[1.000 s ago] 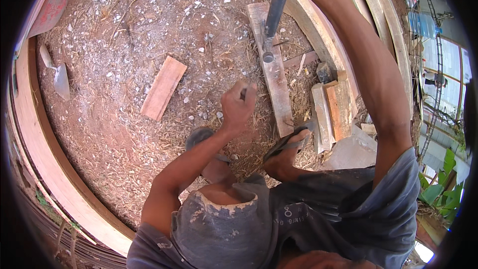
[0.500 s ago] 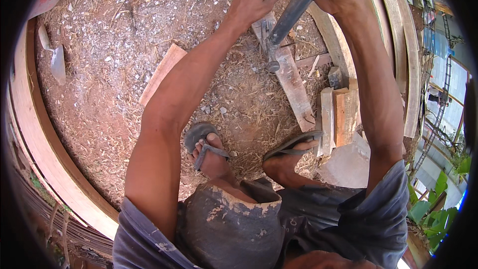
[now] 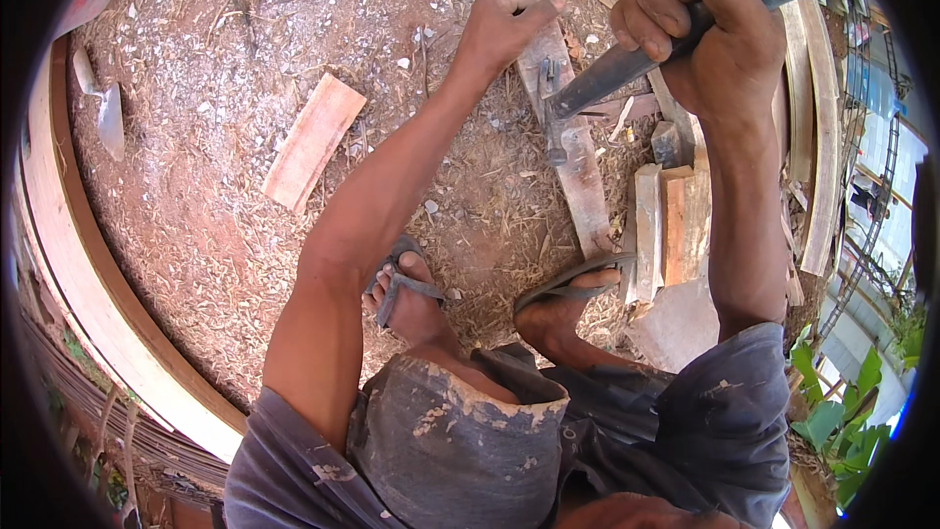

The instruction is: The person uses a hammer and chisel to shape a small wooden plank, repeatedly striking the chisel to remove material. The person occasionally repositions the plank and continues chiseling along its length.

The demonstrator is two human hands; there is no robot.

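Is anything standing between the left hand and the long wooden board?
Nothing visible stands between the left hand and the far end of the long wooden board; whether they touch is unclear. The claw hammer, held in the right hand, covers part of the board lower in the picture.

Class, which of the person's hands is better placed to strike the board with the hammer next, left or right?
Right, most likely: the right hand grips the hammer, whose head appears over the board. The left hand is near the board's far end; whether it holds anything is unclear.
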